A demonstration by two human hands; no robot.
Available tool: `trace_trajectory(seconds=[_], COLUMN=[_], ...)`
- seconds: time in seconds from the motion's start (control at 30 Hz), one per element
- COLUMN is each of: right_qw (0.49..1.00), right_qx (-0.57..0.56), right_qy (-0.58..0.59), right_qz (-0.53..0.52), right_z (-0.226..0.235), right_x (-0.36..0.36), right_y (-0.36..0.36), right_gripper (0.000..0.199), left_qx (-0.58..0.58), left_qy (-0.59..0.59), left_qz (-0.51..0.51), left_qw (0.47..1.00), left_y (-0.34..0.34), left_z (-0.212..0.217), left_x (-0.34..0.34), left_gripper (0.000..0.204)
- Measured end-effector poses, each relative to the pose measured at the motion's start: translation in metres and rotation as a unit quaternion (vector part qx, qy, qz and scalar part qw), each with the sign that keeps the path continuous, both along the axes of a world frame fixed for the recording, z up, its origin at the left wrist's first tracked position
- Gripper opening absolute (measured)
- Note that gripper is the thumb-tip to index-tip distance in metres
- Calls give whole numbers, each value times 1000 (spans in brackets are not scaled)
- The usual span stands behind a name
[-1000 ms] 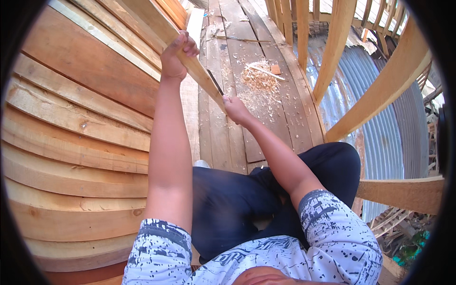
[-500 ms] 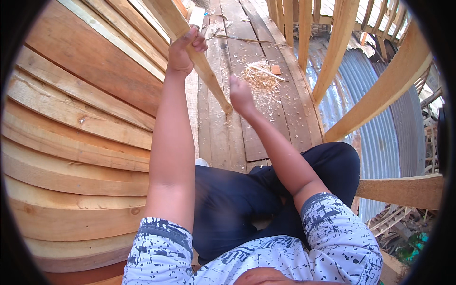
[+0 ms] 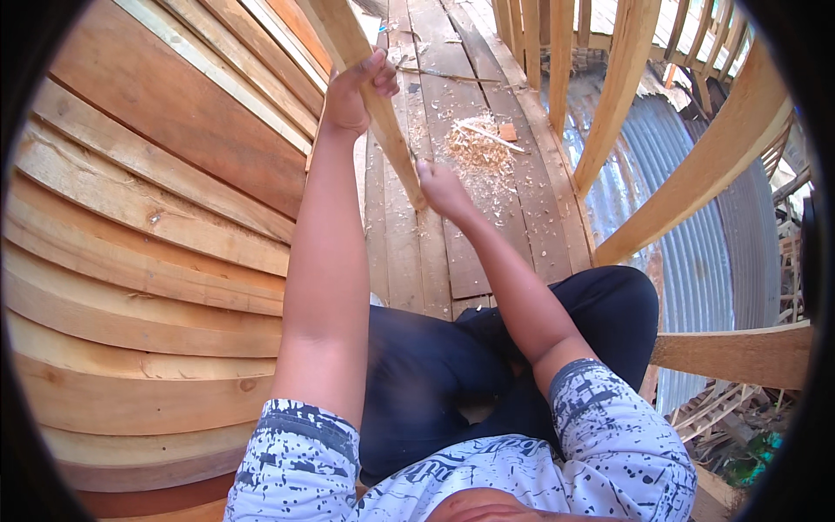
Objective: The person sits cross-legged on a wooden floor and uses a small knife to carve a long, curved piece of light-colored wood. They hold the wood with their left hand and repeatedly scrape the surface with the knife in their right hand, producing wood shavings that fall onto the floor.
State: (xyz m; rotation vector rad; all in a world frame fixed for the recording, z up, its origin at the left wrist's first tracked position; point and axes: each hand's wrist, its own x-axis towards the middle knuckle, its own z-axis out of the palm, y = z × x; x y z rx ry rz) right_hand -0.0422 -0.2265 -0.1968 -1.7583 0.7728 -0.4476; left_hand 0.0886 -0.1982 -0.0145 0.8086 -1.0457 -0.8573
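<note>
My left hand (image 3: pixel 361 87) is wrapped round a long wooden strip (image 3: pixel 389 130), which slants from the top of the view down to the plank floor. Beside the strip's lower part is my right hand (image 3: pixel 445 189), closed with the thumb along the top. A thin dark tip shows between that thumb and the strip's edge; the rest of what this hand holds is hidden. A heap of pale wood shavings (image 3: pixel 478 150) lies just beyond my right hand, with a thin light stick (image 3: pixel 491 136) across it and a small orange-brown block (image 3: pixel 508 131) beside it.
Curved hull-like planking (image 3: pixel 156 217) rises along my left. Upright wooden ribs (image 3: pixel 609 96) stand on the right, with corrugated metal sheets (image 3: pixel 687 235) below them. Ahead runs the plank floor (image 3: pixel 544 209), strewn with shavings. A thin dark stick (image 3: pixel 448 76) lies farther off.
My left hand and the strip have shifted a little to the right. My right hand has moved slightly down and right, and now sits against the strip's edge.
</note>
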Motion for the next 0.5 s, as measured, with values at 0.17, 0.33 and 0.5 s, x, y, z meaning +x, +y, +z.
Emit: trace_trajectory(seconds=[0.17,0.33,0.5], right_qw=[998,999,996], right_qx=[6,-10,-34], right_qy=[-38,-29,-76], right_qz=[-52,-8,-28], right_z=[-37,42,2], right_x=[2,-14,-2], right_y=[0,13,13], right_gripper=[56,55,53], left_qx=[-4,18,0], left_qy=[-6,-37,-8], left_qz=[5,42,36], left_qw=[1000,998,999], left_y=[-15,13,2], left_z=[7,-1,5], left_x=[-15,11,1], left_gripper=[21,24,22])
